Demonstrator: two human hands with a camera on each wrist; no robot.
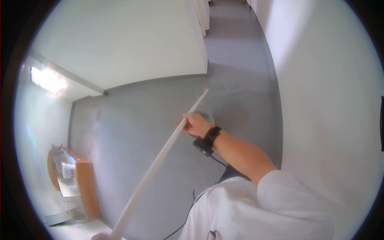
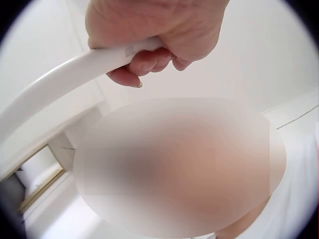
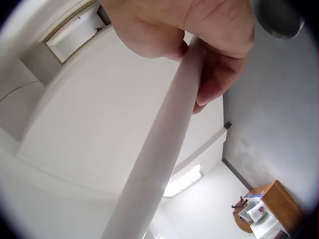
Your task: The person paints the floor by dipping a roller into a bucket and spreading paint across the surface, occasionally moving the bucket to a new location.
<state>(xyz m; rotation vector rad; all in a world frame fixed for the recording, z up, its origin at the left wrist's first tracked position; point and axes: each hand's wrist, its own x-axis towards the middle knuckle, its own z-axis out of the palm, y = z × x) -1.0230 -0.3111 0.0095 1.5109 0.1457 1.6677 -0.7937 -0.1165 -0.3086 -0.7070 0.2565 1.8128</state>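
Note:
A long white pole [image 1: 156, 164] runs diagonally through the head view, from the bottom left up to a tip above the grey floor. My right hand [image 1: 195, 124] grips it partway along, and in the right wrist view that hand [image 3: 199, 30] has its fingers curled round the pole [image 3: 159, 134]. My left hand [image 1: 102, 237] is barely visible at the lower edge of the head view, at the pole's near end. In the left wrist view the left hand [image 2: 154, 25] wraps its fingers round the white pole [image 2: 65, 79].
Behind my right hand a round container [image 1: 208, 117], partly hidden, stands on the grey floor [image 1: 132, 116]. A wooden desk [image 1: 87, 188] with a white bucket [image 1: 68, 171] is at the left. White walls [image 1: 328, 100] flank a passage running forward. A black cable [image 1: 184, 220] hangs beside my shirt.

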